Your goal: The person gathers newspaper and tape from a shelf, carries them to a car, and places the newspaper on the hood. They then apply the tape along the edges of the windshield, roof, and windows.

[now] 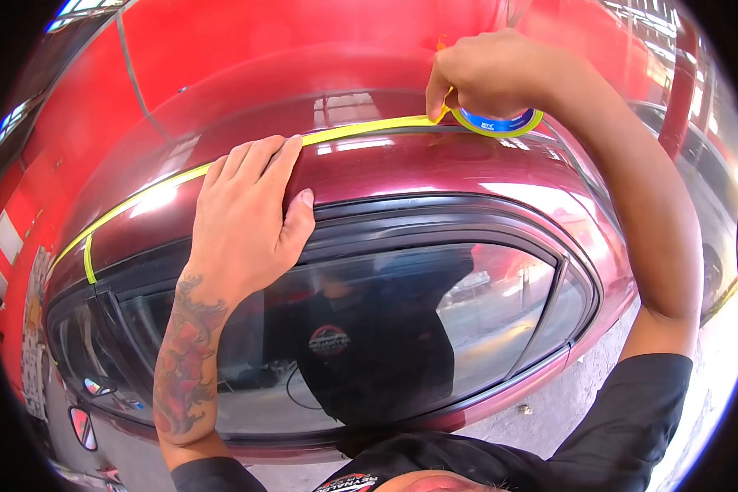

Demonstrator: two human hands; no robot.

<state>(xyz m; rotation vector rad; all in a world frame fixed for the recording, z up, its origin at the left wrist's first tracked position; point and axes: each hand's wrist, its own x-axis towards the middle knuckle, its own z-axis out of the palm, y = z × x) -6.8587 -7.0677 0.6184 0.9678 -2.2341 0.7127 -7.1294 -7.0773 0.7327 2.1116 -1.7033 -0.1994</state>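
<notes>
A strip of yellow masking tape [369, 129] runs along the roof edge of a dark red car [435, 168]. My left hand [250, 205] lies flat on the roof edge above the side window, its fingertips on the tape strip and its thumb apart. Farther right, my right hand [492, 74] grips a roll of tape [500, 125] with a blue printed core. From the roll, the tape stretches left to the strip on the roof. Part of the roll is hidden behind my fingers.
Below my hands is the dark side window [369, 336], reflecting a person. A short yellow tape piece [89, 260] crosses the roof edge at left. The side mirror [82, 428] sticks out lower left. A red wall [246, 41] stands beyond the car, and another vehicle [713, 189] at right.
</notes>
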